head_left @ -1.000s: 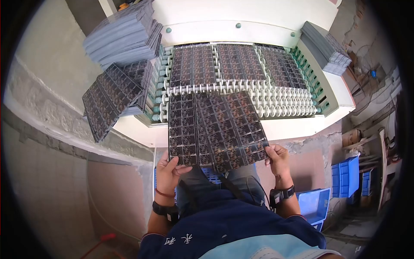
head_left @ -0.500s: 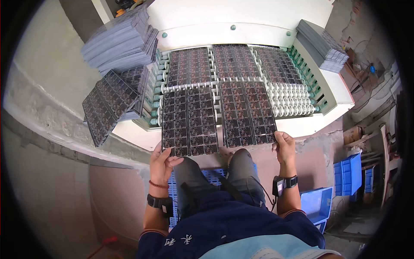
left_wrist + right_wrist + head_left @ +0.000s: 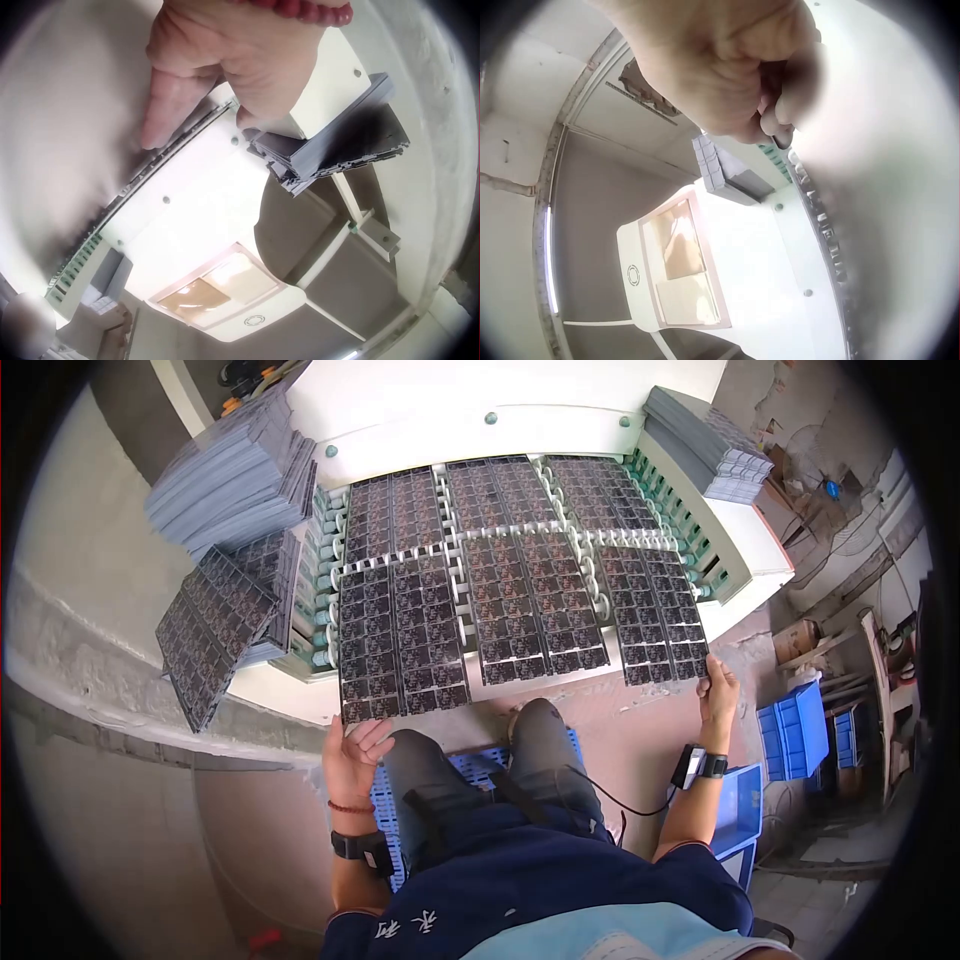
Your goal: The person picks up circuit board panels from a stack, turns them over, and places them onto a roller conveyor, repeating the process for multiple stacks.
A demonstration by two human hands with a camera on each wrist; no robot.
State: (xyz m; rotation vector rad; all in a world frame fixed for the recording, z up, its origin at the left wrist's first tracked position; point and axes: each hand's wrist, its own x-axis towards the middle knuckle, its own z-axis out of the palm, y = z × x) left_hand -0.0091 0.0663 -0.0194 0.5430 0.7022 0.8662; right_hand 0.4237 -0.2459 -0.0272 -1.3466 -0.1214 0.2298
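Note:
Three black circuit board panels with grid patterns lie side by side across the near rollers: a left panel (image 3: 400,635), a middle panel (image 3: 535,605) and a right panel (image 3: 655,610). My right hand (image 3: 718,695) pinches the near right corner of the right panel between thumb and fingers. At the near left corner of the left panel is my left hand (image 3: 355,760), fingers loosely bent, fingertips right at the edge. In the left wrist view the left hand (image 3: 232,64) has a finger stretched along the thin panel edge. The right hand (image 3: 727,71) hides most of its grip in its own wrist view.
A white roller machine (image 3: 500,430) stands ahead, another row of panels (image 3: 495,495) farther in on its rollers. Stacked panels (image 3: 235,470) rise at left, with tilted loose panels (image 3: 215,625) in front. Another stack (image 3: 710,445) sits at right. Blue bins (image 3: 795,730) stand lower right.
The overlapped panels have spread into three side by side on the rollers. My right hand moved right with the right panel, leaving the middle one down. My left hand's fingers have loosened.

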